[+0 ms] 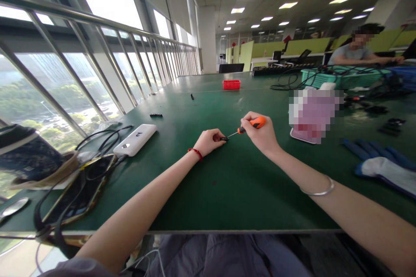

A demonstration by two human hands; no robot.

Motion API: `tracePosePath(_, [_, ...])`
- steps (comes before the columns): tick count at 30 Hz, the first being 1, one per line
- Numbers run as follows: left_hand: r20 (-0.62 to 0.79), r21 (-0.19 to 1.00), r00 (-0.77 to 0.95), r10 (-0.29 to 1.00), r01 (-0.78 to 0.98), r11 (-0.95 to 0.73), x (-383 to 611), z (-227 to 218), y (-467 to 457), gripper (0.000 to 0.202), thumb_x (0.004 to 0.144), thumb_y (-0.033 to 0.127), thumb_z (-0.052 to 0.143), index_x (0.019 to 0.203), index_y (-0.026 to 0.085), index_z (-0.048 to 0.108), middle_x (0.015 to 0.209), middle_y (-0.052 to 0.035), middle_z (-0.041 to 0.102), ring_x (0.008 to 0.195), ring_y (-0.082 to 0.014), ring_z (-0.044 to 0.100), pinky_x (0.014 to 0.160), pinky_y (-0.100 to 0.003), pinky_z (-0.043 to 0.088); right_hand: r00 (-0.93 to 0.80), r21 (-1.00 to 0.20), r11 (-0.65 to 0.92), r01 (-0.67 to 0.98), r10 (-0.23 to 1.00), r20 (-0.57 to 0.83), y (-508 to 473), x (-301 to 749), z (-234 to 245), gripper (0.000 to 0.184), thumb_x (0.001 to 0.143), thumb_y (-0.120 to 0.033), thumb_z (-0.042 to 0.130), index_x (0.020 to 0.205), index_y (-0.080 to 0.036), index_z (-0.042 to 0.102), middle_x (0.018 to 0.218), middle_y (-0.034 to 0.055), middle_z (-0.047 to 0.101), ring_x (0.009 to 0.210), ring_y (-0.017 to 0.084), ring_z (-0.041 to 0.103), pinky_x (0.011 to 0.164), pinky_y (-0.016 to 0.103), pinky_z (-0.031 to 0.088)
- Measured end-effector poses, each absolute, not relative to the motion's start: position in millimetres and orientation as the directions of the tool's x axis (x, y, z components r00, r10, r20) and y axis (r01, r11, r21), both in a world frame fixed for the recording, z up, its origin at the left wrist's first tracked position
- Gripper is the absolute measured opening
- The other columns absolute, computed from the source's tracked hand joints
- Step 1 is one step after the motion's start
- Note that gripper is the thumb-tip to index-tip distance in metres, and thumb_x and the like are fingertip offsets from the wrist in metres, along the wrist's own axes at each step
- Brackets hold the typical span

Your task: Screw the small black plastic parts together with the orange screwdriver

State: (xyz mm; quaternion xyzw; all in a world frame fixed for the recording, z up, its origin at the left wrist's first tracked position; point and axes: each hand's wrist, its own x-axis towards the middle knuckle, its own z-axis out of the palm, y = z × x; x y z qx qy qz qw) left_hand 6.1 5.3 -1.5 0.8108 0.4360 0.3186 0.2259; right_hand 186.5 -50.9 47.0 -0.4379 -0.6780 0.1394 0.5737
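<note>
My right hand is closed around a screwdriver with an orange and black handle. Its thin metal shaft slants down to the left and meets a small black part on the green table. My left hand, with a red cord at the wrist, pinches that part between thumb and fingers and rests by the tabletop. The part is too small, and too much covered by fingers, to tell its kind.
Left are a white power bank, cables and a phone. A red tray stands farther back. Right are a pixelated pink object, a blue-and-white glove and a green basket. A person sits beyond.
</note>
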Motion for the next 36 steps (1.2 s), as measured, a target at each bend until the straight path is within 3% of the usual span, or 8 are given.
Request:
tracePosePath(5, [0.323, 0.649, 0.422, 0.847, 0.553, -0.523, 6, -2, 6, 0.013, 0.068, 0.024, 0.065, 0.075, 0.013, 0.066, 0.063, -0.0002, 0.059, 0.058, -0.0099, 0.049, 0.053, -0.020, 0.039, 0.120, -0.739, 0.546, 0.394, 0.767, 0.631, -41, 194, 45, 0.022, 0.072, -0.023, 0.051, 0.050, -0.020, 0.049, 0.054, -0.0015, 0.051, 0.052, 0.012, 0.049, 0.055, 0.026, 0.038])
tracePosePath(19, [0.317, 0.661, 0.422, 0.850, 0.545, -0.516, 5, -5, 9, 0.015, 0.068, 0.025, 0.065, 0.076, 0.013, 0.066, 0.065, -0.0008, 0.061, 0.058, -0.0103, 0.051, 0.054, -0.020, 0.040, 0.052, -0.748, 0.546, 0.377, 0.794, 0.606, -36, 196, 42, 0.020, 0.074, -0.025, 0.053, 0.055, -0.019, 0.052, 0.056, -0.0015, 0.052, 0.053, 0.012, 0.048, 0.058, 0.027, 0.038])
tracePosePath(27, [0.319, 0.657, 0.431, 0.844, 0.542, -0.525, 5, -5, 9, 0.014, 0.069, 0.025, 0.065, 0.076, 0.013, 0.066, 0.065, -0.0004, 0.061, 0.059, -0.0103, 0.051, 0.054, -0.020, 0.040, 0.100, -0.741, 0.562, 0.367, 0.769, 0.632, -36, 198, 42, 0.022, 0.073, -0.023, 0.052, 0.052, -0.019, 0.049, 0.054, -0.0018, 0.050, 0.053, 0.012, 0.050, 0.057, 0.025, 0.038])
tracePosePath(36, [0.336, 0.614, 0.440, 0.832, 0.568, -0.548, 5, -5, 9, 0.014, 0.071, 0.025, 0.064, 0.078, 0.014, 0.067, 0.068, -0.0008, 0.061, 0.061, -0.0110, 0.053, 0.057, -0.021, 0.042, 0.065, -0.792, 0.506, 0.342, 0.828, 0.557, -37, 197, 44, 0.018, 0.074, -0.029, 0.054, 0.060, -0.019, 0.049, 0.054, -0.0034, 0.048, 0.050, 0.011, 0.048, 0.055, 0.025, 0.038])
